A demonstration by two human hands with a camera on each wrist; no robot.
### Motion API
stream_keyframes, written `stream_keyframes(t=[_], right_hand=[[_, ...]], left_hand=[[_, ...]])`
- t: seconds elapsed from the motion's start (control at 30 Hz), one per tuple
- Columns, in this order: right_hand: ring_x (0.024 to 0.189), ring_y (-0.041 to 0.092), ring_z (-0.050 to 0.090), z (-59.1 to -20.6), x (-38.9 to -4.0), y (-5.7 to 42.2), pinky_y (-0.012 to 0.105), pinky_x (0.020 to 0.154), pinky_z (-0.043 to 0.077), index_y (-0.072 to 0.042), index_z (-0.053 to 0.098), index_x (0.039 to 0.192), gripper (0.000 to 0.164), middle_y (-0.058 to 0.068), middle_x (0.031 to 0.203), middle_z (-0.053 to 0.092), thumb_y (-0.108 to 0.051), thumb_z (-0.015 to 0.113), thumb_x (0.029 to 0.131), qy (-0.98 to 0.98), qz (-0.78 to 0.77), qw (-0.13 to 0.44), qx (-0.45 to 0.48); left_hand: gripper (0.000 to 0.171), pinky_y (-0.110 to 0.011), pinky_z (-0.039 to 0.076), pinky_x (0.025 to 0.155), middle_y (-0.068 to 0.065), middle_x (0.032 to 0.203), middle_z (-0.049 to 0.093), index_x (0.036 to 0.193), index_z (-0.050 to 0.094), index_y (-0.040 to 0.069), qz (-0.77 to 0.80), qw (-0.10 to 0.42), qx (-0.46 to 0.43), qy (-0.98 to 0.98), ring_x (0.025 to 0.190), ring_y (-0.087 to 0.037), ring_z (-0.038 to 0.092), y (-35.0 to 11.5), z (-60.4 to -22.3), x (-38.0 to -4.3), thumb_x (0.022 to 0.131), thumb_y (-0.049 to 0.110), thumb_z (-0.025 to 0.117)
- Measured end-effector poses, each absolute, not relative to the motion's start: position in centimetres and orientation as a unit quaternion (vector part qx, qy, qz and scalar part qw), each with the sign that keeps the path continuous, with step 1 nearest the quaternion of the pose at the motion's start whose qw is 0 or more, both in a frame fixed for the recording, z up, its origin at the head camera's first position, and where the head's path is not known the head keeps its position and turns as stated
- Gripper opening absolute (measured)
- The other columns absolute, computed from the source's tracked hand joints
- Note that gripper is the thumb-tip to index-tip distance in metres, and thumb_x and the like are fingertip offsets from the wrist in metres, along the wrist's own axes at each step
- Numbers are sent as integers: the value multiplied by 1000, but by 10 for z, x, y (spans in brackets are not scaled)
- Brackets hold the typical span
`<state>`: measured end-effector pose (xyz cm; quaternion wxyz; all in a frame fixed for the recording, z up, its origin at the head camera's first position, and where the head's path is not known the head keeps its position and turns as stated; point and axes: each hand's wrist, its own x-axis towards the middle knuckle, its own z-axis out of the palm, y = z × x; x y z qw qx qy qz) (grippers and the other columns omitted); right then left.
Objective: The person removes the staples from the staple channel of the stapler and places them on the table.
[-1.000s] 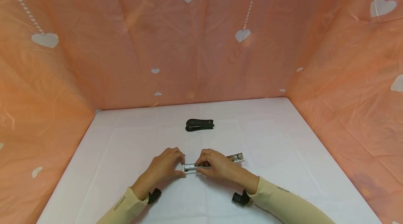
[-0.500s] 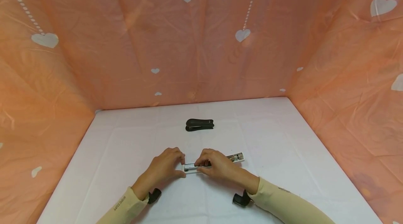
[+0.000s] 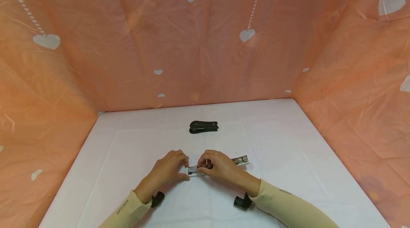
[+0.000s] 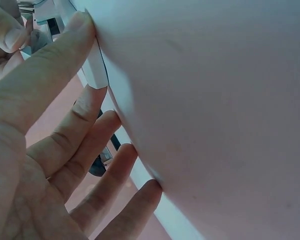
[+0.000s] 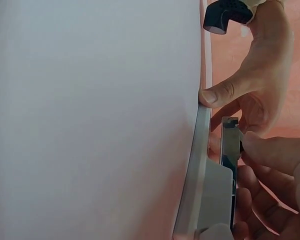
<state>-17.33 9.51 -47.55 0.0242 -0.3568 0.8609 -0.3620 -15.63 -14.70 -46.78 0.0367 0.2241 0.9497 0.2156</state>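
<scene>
A white stapler [image 3: 195, 174] lies opened out flat on the table, its far arm [image 3: 242, 160] showing beyond my right wrist. My left hand [image 3: 168, 165] grips the stapler's left end between thumb and fingers. In the left wrist view the thumb [image 4: 55, 62] lies along that end, and the other fingertips reach the table. Over the stapler's middle, my right hand [image 3: 219, 165] pinches its metal magazine. The right wrist view has this magazine [image 5: 230, 145] raised a little off the white base [image 5: 195, 175], with a thumb on a small dark part. The right fingers partly hide the stapler's middle.
A black stapler [image 3: 203, 127] lies farther back on the white table [image 3: 144, 128]. Orange cloth [image 3: 205, 53] with white hearts hangs at the back and both sides. A black camera mount sits at each wrist.
My right hand has lifted slightly and shifted a little left. A silver strip now shows over the stapler's left part where open rails were. The left hand stays put.
</scene>
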Motion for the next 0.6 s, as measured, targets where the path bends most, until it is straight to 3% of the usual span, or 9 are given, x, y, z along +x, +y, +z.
stream_keyframes(t=[0.3, 0.6], right_hand=[[76, 1, 53, -473, -172, 92, 21, 67, 46, -23, 74, 95, 11, -12, 87, 63, -19, 84, 96, 872, -354, 31, -338], [75, 1, 53, -473, -173, 90, 21, 68, 46, -17, 79, 108, 15, -13, 86, 61, -21, 85, 95, 874, -346, 32, -340]], left_hand=[[37, -53, 59, 79, 5, 113, 69, 87, 67, 22, 226, 41, 223, 947, 119, -29, 64, -147, -469, -157, 73, 27, 101], [38, -53, 59, 79, 7, 112, 68, 87, 67, 22, 229, 42, 218, 948, 119, -27, 64, -147, -470, -157, 72, 27, 102]])
